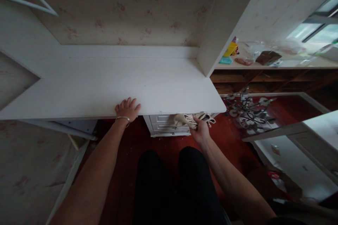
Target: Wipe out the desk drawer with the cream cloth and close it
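Observation:
My left hand (127, 109) lies flat with fingers spread on the front edge of a white desk (105, 84). A bracelet circles that wrist. My right hand (200, 130) is closed round a crumpled beige cloth (183, 119), just in front of the desk's front edge at the right. Part of the cloth hangs out on both sides of the hand. Below and behind it stands a white drawer unit (161, 126) with small knobs, partly covered by the cloth.
An upright white panel (227, 21) rises at the desk's right end. Beyond it, a windowsill (295, 64) bears plastic bags, a brown box (268, 57) and a yellow item (230, 49). A chandelier (250, 112) lies on the red floor (221, 147). White furniture (317, 147) stands at right.

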Demonstrator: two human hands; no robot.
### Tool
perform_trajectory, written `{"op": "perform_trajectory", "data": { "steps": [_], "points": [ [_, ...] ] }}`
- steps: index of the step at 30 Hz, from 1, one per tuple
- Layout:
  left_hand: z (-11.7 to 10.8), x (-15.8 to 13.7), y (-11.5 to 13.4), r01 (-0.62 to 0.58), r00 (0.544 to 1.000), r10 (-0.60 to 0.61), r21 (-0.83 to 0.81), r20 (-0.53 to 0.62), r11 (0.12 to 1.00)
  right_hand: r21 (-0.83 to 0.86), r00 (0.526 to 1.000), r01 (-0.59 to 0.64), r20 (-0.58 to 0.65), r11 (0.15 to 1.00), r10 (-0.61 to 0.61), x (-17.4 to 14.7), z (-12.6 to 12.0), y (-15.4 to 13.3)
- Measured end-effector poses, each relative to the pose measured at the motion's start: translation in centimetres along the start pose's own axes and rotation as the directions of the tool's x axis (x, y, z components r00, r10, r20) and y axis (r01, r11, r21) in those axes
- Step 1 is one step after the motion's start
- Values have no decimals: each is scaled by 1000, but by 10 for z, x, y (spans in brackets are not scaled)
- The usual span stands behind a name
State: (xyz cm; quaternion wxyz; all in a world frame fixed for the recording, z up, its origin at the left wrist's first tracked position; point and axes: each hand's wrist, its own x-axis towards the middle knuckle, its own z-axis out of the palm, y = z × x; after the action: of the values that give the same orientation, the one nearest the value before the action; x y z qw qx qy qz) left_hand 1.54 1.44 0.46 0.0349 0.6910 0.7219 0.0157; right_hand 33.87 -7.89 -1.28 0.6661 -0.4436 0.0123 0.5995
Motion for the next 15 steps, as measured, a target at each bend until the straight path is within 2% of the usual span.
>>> {"op": "perform_trajectory", "data": {
  "steps": [4,9,12,15],
  "points": [
    [-1,-1,1,10,1000,-10,-2,-7,1000,-33,965,-214,147,976,217,-25,28,46],
    [-1,-1,1,10,1000,-10,1,-9,1000,68,901,-376,258,924,348,-35,68,111],
    [-1,-2,2,9,1000,-9,19,-27,1000,94,889,-422,240,902,391,-23,81,145],
    [-1,-2,3,2,999,-1,32,-42,999,96,904,-398,209,912,373,-1,77,168]
  ]
}}
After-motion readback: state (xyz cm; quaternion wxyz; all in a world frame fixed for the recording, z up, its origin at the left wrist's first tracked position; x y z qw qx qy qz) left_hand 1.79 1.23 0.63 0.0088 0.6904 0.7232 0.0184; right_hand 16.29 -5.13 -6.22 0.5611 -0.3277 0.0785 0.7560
